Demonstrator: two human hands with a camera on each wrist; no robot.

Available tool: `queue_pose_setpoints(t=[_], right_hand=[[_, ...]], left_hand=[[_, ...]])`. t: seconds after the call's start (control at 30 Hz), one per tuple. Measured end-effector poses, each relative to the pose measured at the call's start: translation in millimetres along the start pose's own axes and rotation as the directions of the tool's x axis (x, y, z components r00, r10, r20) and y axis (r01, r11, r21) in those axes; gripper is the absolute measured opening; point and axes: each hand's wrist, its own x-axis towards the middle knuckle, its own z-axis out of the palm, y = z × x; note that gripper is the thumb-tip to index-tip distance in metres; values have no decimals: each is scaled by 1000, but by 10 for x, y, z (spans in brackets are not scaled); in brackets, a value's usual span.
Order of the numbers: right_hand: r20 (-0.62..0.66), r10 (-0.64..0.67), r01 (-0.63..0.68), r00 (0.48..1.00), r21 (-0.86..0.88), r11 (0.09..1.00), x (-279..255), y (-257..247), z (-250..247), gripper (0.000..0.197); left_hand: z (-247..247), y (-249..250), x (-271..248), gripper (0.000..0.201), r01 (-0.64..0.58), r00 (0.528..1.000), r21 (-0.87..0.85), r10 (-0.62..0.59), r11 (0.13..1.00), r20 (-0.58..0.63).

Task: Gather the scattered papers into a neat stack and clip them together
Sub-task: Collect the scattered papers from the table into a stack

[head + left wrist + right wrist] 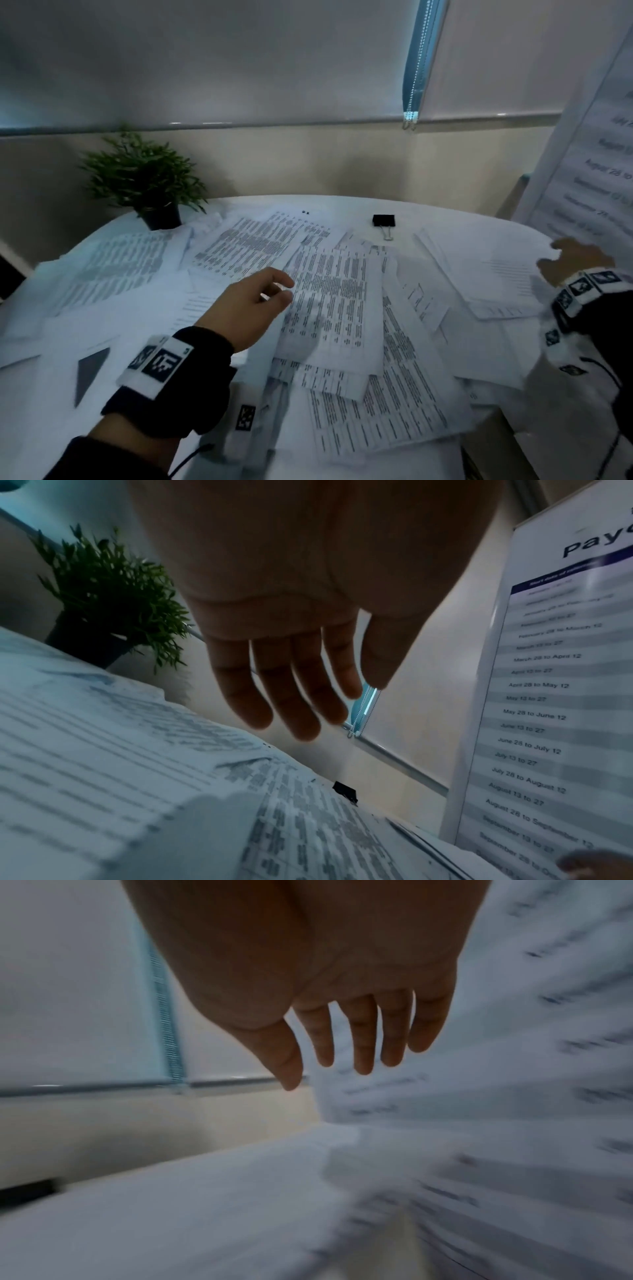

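Observation:
Several printed papers [329, 301] lie scattered and overlapping over a white table [445, 214]. A black binder clip [383, 221] sits at the far middle of the table, beyond the sheets; the left wrist view shows the clip [345, 791] past the paper edge. My left hand [270, 291] hovers over the central sheets with fingers relaxed and holding nothing; its fingers [294, 696] hang straight above the papers [137, 791]. My right hand [568, 258] is at the right edge over a sheet, its fingers [363, 1042] spread and empty above blurred paper [240, 1218].
A small potted plant [147, 178] stands at the table's far left corner. A tall printed banner [589, 164] stands upright at the far right, close to my right hand. A wall with a blind cord [416, 68] lies behind the table.

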Motion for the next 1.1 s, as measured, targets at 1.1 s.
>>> queue_pose_setpoints(t=[1.1], right_hand=[[598, -481, -115, 641, 695, 710, -2413, -2124, 975, 68]], left_hand=[[-924, -1058, -630, 30, 366, 851, -277, -440, 889, -287]])
